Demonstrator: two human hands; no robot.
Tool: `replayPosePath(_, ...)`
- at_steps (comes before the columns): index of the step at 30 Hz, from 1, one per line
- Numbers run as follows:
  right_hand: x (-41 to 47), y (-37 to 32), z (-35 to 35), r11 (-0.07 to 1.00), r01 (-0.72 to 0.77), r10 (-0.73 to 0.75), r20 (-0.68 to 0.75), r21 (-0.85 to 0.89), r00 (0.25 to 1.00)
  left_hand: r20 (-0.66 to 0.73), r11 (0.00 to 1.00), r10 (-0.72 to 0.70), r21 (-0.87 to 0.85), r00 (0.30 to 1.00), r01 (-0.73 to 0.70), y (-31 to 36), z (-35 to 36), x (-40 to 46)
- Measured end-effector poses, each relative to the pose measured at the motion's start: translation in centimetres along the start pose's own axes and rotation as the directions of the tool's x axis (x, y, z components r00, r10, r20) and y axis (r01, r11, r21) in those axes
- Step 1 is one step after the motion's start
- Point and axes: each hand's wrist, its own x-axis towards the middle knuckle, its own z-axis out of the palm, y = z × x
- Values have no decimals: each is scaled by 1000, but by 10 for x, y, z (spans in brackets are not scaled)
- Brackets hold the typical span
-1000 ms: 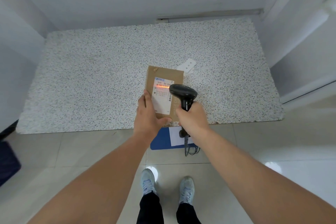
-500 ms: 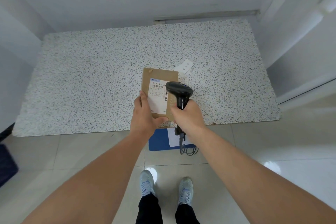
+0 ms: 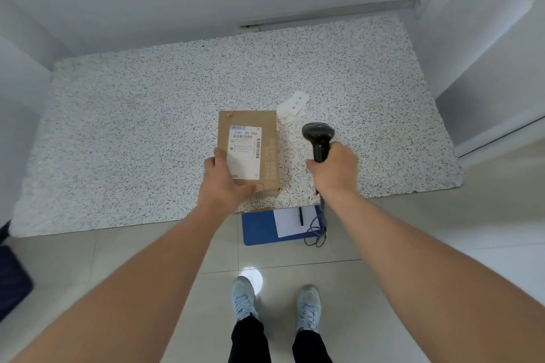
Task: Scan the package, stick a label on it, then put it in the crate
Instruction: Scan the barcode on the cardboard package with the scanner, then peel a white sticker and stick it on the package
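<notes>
A flat brown cardboard package with a white shipping label on top lies near the front edge of the speckled stone table. My left hand grips its near left corner, thumb along the front edge. My right hand is closed around the handle of a black barcode scanner, held upright just right of the package, apart from it. White paper labels lie on the table behind the package's far right corner.
A blue board with a white sheet and a pen lies on the tiled floor under the table's front edge, beside the scanner's coiled cable. A dark object sits at the left edge. Walls enclose the table.
The scanner moved right, off the package, and its red scan line is gone. The package has shifted slightly left under my left hand.
</notes>
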Motion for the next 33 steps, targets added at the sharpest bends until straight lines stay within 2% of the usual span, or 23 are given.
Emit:
replayPosePath(7,27,23,19,992,13,-13,1,-126,1000,13,1000,0,-9,1000,0,-5,-4,12)
replayPosePath(22,54,36,31,991,-38,44,42,-128,998,48,996,-16,89,999,12,-3,-9,19)
replayPosePath(27,60,38,30,988,-44,52,48,-145,998,12,979,133,156,991,-133,14,-16,24)
replayPosePath(33,62,36,20,986,-62,84,140,-154,987,111,884,329,313,938,-347,57,-20,37)
